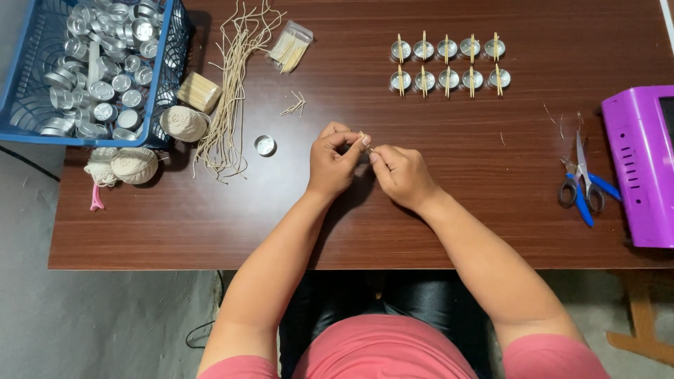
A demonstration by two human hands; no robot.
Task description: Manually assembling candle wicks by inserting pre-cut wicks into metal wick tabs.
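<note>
Both hands meet over the middle of the dark brown wooden table (210, 224). The left hand (333, 163) has thumb and forefinger pinched together on a thin pale wooden stick (364, 137), only its tip peeking out above the knuckles. The right hand (401, 175) comes in from the other side, its fingertips closed on the same stick, touching the left hand's fingers; what else sits between them is too small to tell.

Just left of the hands, a single small round silver metal cup (265, 145) sits alone on the wood. Beyond it lies a loose bundle of cut cream-coloured wick strings (228, 91), with a ball of cream twine (183, 123) beside it and a clear bag of wooden sticks (291, 48) at the top. A blue plastic basket (167, 70) full of empty silver cups fills the far left corner.

Up on the right, two neat rows of silver cups with sticks laid across them (448, 64) are lined up. At the right edge, blue-handled scissors (583, 184) lie next to a purple plastic device (635, 165)
</note>
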